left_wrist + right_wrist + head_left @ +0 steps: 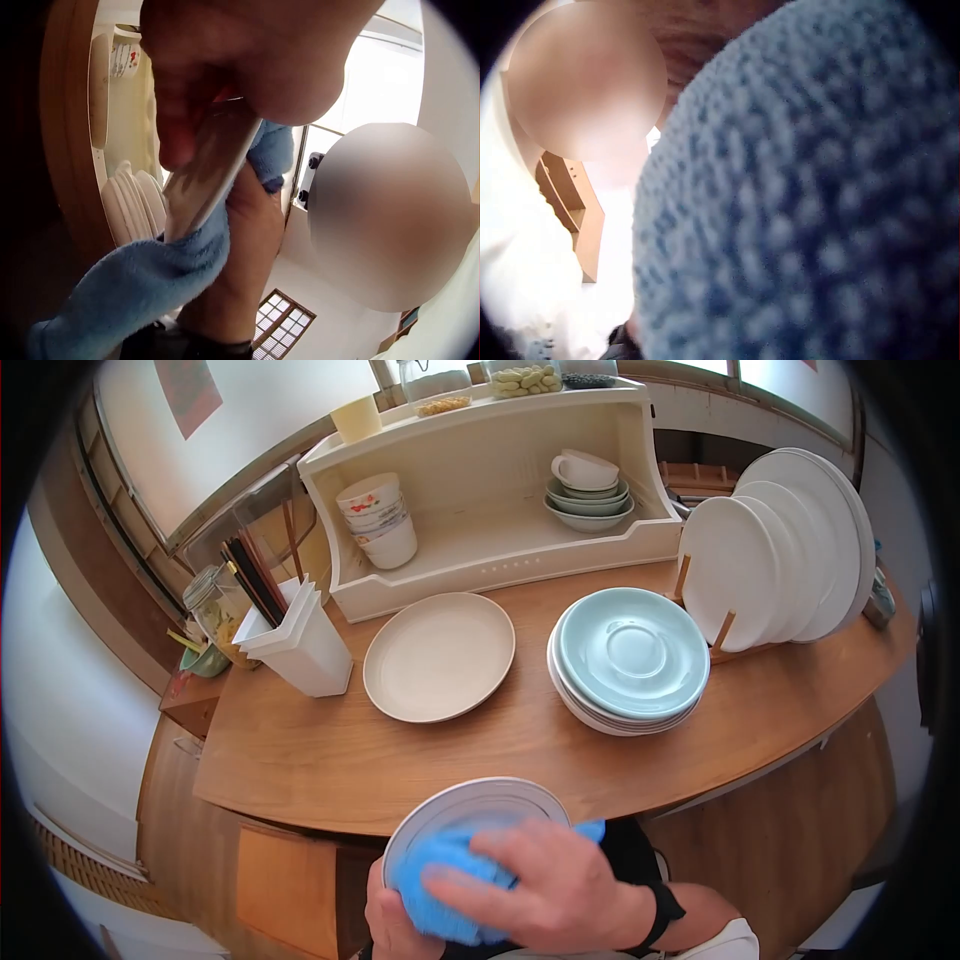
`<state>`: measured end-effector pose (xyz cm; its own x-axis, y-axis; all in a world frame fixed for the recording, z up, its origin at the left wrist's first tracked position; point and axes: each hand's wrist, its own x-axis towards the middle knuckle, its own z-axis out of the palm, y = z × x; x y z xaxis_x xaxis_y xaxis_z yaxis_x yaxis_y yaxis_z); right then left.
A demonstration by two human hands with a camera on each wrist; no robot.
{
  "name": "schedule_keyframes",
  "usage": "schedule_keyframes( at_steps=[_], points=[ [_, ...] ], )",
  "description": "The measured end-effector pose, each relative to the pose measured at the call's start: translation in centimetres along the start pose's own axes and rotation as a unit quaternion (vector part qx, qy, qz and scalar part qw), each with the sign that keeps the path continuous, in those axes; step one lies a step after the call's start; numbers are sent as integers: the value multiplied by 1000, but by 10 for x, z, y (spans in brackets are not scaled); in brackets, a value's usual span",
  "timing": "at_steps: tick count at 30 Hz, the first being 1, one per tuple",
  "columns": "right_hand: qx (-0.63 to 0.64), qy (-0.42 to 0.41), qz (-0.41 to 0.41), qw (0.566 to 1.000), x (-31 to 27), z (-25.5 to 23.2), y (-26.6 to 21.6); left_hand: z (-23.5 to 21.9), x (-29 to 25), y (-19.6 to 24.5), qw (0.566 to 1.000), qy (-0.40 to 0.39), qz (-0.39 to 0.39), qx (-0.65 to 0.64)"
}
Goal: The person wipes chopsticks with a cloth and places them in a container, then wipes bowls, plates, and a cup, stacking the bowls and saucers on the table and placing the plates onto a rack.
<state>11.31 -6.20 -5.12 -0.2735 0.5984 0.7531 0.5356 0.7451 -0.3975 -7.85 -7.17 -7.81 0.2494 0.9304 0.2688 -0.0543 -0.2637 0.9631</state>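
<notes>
At the table's front edge, my left hand [400,928] grips a white plate [490,794] with thin rings round its rim, tilted up toward me. My right hand [560,885] holds a blue cloth [430,855] against the plate's face, fingers bent over the fabric. From the left wrist, the plate [214,161] is seen nearly edge-on between the left hand's thumb and fingers, and the cloth [172,270] wraps past its edge and hangs down. Fuzzy blue cloth [802,195] fills most of the right wrist view and hides the fingers there.
On the wooden table [300,760] lie a beige plate [440,657] and a stack topped by a pale blue saucer [635,652]. White plates [730,570] stand in a rack at right. A utensil holder [310,650] stands at left, before a cream shelf [490,500] with cups and bowls.
</notes>
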Motion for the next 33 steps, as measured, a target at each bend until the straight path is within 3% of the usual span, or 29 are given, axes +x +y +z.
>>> schedule_keyframes(
  at_steps=[2,4,6,8,9,12,13,14,15,16,18,19,20,21,22,23,24,25,26,27,30,33],
  points=[
    [-38,43,-28,998,7,-2,6,0,-1,1,999,42,13,7],
    [-113,57,42,991,10,-13,8,2,2,-1,992,119,41,16],
    [-130,48,61,988,-3,-7,7,3,5,-5,980,186,63,24],
    [-57,3,57,997,-22,3,7,-12,0,-34,981,171,79,-45],
    [-15,-14,51,998,-25,6,-1,-37,-17,-76,958,222,163,78],
    [4,-88,50,995,-24,-14,-19,19,-7,-56,835,347,305,299],
    [-1,-84,56,995,-30,-13,-12,18,-10,-35,914,254,212,232],
    [-30,-15,54,998,-38,-9,1,13,-12,-17,968,157,113,162],
    [-58,54,48,996,-43,-10,10,11,-11,-9,994,57,12,88],
    [-60,56,48,995,-48,-16,14,9,-9,-7,994,55,14,88],
    [-79,168,108,977,-57,-35,24,7,-2,-4,996,43,-8,77],
    [-85,175,108,975,-64,-41,26,7,2,-3,997,34,-18,71],
    [6,200,164,966,-72,-46,26,6,7,-1,997,26,-29,66],
    [98,222,216,946,-80,-50,26,4,17,-6,998,35,24,55],
    [96,226,213,946,-90,-52,27,4,30,-10,995,47,78,43],
    [134,203,231,942,-101,-52,27,3,40,-9,995,46,81,44],
    [172,178,248,937,-108,-52,26,7,58,-1,967,73,142,199],
    [164,173,258,936,-110,-54,26,13,75,7,911,101,198,349],
    [167,174,254,937,-111,-58,25,21,92,18,978,67,122,154],
    [145,199,252,936,-111,-63,25,30,110,28,998,27,42,-49],
    [117,244,230,935,-113,-80,27,54,152,35,989,12,2,-147],
    [216,312,245,892,-109,-85,33,73,185,31,987,-34,-16,-159]
  ],
)
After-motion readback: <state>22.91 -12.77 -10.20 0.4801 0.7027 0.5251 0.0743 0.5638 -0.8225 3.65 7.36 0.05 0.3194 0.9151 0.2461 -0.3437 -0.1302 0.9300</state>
